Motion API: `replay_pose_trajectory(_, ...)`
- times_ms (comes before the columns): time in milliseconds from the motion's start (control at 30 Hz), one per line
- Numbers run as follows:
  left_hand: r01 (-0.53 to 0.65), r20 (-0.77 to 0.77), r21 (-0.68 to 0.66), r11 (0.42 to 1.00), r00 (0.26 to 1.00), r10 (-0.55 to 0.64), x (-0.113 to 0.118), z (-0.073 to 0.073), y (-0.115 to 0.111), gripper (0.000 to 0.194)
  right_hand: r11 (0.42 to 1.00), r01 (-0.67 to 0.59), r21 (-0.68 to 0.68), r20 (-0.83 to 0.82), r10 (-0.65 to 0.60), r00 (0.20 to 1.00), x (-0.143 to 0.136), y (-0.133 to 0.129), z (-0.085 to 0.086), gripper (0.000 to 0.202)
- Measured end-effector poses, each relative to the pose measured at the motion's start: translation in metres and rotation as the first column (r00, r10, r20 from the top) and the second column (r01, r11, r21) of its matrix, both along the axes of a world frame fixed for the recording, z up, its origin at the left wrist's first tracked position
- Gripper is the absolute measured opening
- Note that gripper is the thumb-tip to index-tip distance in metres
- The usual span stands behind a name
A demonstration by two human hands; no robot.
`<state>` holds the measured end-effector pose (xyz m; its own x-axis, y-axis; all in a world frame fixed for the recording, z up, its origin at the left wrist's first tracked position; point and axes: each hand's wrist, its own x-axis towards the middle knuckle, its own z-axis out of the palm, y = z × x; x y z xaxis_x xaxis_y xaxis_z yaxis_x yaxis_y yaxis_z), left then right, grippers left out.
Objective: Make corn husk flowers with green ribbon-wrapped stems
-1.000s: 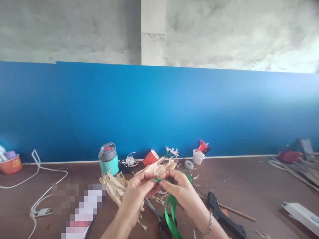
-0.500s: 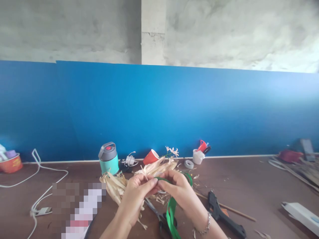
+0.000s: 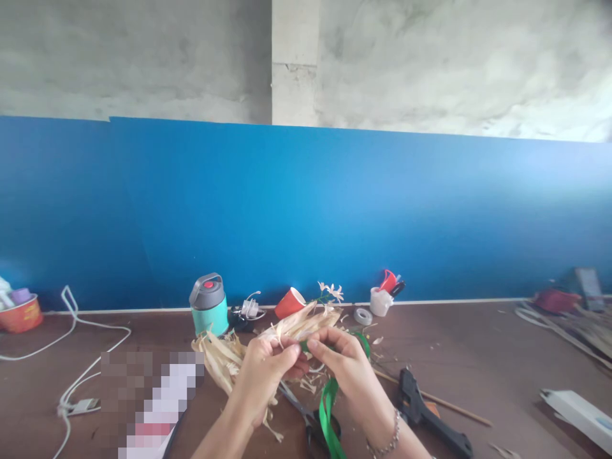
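Observation:
My left hand [image 3: 270, 366] and my right hand [image 3: 337, 360] meet above the table, both pinching a green ribbon [image 3: 327, 414] between thumb and fingers. Its loose end hangs below my right hand, over the scissors [image 3: 310, 421]. A pale strip, perhaps husk, sticks up at my left fingertips; how it joins the ribbon is hidden. Dried corn husks [image 3: 294, 324] lie just behind my hands, and more husks [image 3: 217, 357] spread beside my left wrist. White flowers [image 3: 331, 291] on a green stem rest behind the husks.
A black glue gun [image 3: 425, 411] and a thin wooden stick [image 3: 449, 405] lie to the right. Along the back stand a turquoise food jar [image 3: 210, 312], a tipped orange cup [image 3: 289, 303], a tape roll [image 3: 362, 315] and a white pen cup [image 3: 380, 301]. White cables [image 3: 95, 357] run on the left.
My right thumb and fingers have shifted slightly right along the ribbon, opening a small gap between the two hands' fingertips. My left hand stays nearly in place.

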<state>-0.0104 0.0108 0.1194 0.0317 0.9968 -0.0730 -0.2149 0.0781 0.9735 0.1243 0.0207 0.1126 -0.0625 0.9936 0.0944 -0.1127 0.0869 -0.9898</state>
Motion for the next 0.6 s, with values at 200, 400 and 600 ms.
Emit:
replay_pose_trajectory(200,-0.109,-0.085,0.038,0.993,0.99,0.112,-0.007,-0.007,0.01,0.008,0.991,0.117,0.07,-0.117,-0.108,0.987,0.018,0.002,0.003,0.034)
replay_pose_trajectory(400,-0.065,-0.099,0.021,0.998,0.993,0.067,0.0,-0.012,0.012,0.017,0.996,0.006,0.087,-0.071,0.0,0.997,0.04,0.004,0.018,0.028)
replay_pose_trajectory(600,-0.028,-0.179,-0.007,1.0,0.983,0.027,0.003,-0.021,0.014,0.018,0.964,-0.259,0.052,0.346,0.226,0.91,0.023,0.0,0.015,0.026)
